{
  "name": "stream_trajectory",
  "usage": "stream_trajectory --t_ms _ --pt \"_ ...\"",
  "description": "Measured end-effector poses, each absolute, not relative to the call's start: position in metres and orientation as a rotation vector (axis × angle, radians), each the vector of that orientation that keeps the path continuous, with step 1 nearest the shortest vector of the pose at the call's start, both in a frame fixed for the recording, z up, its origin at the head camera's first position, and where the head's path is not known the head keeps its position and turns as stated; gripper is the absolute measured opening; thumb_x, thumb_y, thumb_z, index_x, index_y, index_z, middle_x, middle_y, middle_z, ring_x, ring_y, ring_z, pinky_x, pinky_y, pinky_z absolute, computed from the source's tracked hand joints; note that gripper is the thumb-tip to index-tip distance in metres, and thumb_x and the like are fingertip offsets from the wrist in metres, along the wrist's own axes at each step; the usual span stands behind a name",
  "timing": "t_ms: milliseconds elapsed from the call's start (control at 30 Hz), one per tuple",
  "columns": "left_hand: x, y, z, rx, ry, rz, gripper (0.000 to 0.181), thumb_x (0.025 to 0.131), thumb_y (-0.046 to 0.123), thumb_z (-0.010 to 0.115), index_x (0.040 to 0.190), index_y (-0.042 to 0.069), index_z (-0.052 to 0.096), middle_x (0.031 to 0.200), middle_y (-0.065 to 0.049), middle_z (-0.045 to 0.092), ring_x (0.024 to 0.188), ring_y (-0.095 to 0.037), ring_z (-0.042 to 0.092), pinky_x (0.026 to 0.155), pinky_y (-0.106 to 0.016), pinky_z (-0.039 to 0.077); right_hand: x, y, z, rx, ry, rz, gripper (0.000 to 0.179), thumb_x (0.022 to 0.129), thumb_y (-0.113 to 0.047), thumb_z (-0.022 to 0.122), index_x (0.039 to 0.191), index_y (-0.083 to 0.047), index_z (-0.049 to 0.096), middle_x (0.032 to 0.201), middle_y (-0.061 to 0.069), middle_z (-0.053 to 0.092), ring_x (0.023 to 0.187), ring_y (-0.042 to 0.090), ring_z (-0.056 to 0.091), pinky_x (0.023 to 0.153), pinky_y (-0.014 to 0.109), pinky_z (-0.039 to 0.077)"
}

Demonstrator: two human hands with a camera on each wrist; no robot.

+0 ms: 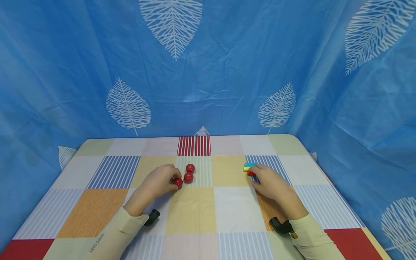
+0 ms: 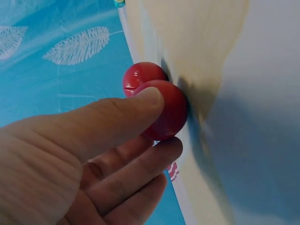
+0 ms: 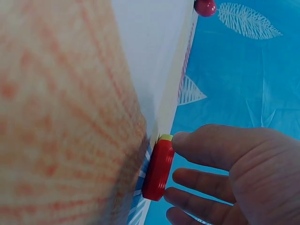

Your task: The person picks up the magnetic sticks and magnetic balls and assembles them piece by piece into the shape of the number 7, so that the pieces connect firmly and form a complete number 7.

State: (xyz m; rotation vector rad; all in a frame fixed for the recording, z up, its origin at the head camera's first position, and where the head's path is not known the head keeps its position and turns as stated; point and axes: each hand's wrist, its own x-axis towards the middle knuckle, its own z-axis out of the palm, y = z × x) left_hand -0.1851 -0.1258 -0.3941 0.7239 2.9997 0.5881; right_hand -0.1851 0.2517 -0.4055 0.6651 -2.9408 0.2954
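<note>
My left hand pinches a glossy red ball between thumb and fingers, low over the cloth. Just beyond it lie two more red balls, a nearer one and a farther one. On the right, my right hand is at a small row of short stick-like pieces: a blue one, a yellow-green one and a red one with a ridged side. The right thumb tip is right at the end of the red piece, the other fingers loosely bent beside it. The hand partly hides the row in the head view.
A patchwork-patterned cloth covers the table. Blue curtains with white leaf prints stand behind the table and at both sides. A black wrist strap piece sits at the left sleeve, another black piece at the right.
</note>
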Motion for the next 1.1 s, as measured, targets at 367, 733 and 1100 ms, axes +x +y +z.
stream_trajectory --t_ms 367,733,1100 --pt "-0.18 -0.122 -0.391 0.797 2.939 0.589 0.02 0.072 0.006 0.085 0.088 0.012 0.074 0.082 0.004 0.062 0.078 -0.015 0.059 0.073 -0.033 0.05 -0.188 0.26 -0.408 0.611 -2.967 0.319 0.037 0.081 -0.01 0.077 0.115 -0.003 0.064 0.107 0.012 0.064 0.094 0.027 0.062 0.083 0.045 0.052" --pt "-0.175 -0.115 -0.387 0.792 2.891 0.58 0.022 0.073 0.008 0.085 0.092 0.011 0.074 0.084 0.004 0.06 0.076 -0.016 0.054 0.072 -0.031 0.049 -0.191 0.271 -0.407 0.631 -2.958 0.304 0.03 0.082 -0.003 0.074 0.111 0.0 0.066 0.105 0.013 0.065 0.095 0.029 0.063 0.083 0.046 0.051" --pt "-0.173 -0.111 -0.386 1.039 2.771 0.551 0.023 0.074 0.011 0.085 0.095 0.011 0.075 0.087 0.005 0.062 0.076 -0.013 0.056 0.072 -0.027 0.05 -0.194 0.279 -0.406 0.625 -2.993 0.319 0.026 0.084 -0.003 0.073 0.109 -0.001 0.067 0.105 0.012 0.065 0.099 0.03 0.061 0.086 0.047 0.05"
